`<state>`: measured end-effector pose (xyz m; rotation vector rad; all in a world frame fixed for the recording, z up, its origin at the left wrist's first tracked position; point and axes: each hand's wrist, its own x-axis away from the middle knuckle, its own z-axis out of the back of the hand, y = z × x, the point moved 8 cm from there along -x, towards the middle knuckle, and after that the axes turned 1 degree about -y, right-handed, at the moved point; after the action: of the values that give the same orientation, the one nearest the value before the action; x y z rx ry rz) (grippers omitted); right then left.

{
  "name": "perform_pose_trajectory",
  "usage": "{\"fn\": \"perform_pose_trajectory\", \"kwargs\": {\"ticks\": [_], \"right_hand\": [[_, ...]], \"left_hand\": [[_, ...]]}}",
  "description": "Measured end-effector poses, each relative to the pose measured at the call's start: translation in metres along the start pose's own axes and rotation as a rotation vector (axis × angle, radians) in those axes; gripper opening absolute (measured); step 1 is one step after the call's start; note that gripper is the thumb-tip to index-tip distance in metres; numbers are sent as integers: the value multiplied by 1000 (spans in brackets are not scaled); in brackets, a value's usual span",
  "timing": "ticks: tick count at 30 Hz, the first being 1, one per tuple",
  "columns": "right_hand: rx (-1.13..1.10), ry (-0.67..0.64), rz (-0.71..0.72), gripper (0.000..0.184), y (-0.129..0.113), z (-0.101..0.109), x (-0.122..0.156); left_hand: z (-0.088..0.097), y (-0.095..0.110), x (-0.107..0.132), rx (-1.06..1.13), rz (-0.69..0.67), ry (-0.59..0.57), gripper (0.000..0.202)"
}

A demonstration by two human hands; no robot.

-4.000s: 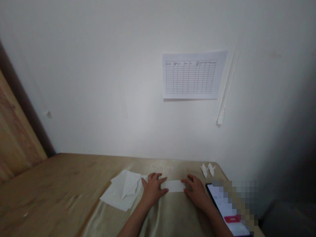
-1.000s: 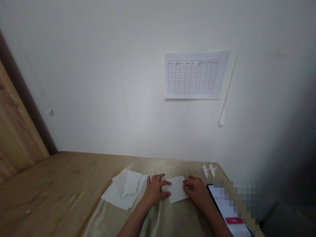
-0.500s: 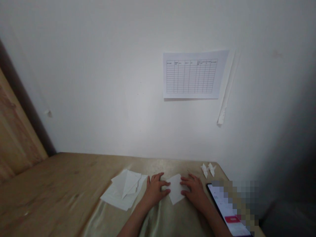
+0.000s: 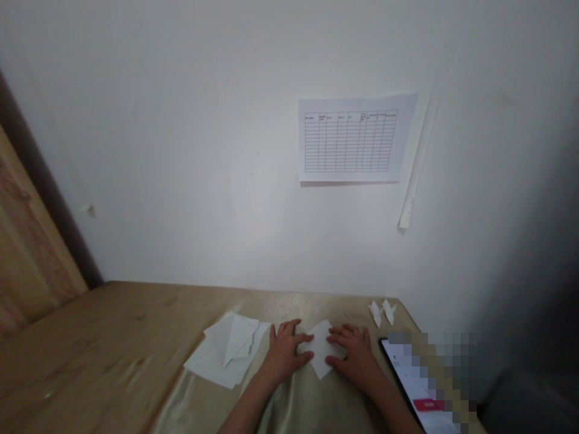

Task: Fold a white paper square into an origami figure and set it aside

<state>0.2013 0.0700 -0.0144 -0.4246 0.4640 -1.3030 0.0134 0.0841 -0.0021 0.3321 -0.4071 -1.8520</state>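
Note:
A small white sheet of paper lies on the cloth-covered table with one corner toward me, so it looks like a diamond. My left hand rests at its left side, thumb and forefinger touching the edge and the other fingers spread. On the opposite side my right hand has its fingertips and thumb on the paper, fingers apart. Neither hand is closed around it. Left of my left hand is a pile of white paper, with a folded triangular piece on top.
Two small folded white paper figures stand near the table's back right corner. A phone or tablet with a lit screen lies at the right edge. A printed table sheet hangs on the wall. Wood stands at far left.
My right hand has shifted slightly left and its fingers reach further onto the paper. The paper's near corner sits a little lower in view. My left hand has hardly moved.

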Motion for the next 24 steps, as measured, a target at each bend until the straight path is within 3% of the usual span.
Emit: {"fn": "perform_pose_trajectory", "kwargs": {"ticks": [3, 6, 9, 13, 16, 21, 24], "right_hand": [[35, -69, 10, 64, -4, -5, 2], [67, -105, 19, 72, -7, -8, 3], [83, -80, 9, 64, -7, -5, 2], [82, -9, 9, 46, -6, 1, 1], [66, 18, 21, 36, -5, 3, -1], [39, 22, 30, 33, -2, 3, 1], [27, -3, 50, 43, -4, 2, 3]], "left_hand": [[0, 0, 0, -8, -6, 20, 36], [0, -1, -1, -28, -8, 35, 27], [1, -1, -2, -49, -14, 39, 26], [1, 5, 0, -57, -41, 3, 47], [-2, 7, 1, -60, -57, -41, 46], [-3, 6, 1, -45, -78, -28, 45], [-3, 5, 2, -31, -95, -22, 48]]}}
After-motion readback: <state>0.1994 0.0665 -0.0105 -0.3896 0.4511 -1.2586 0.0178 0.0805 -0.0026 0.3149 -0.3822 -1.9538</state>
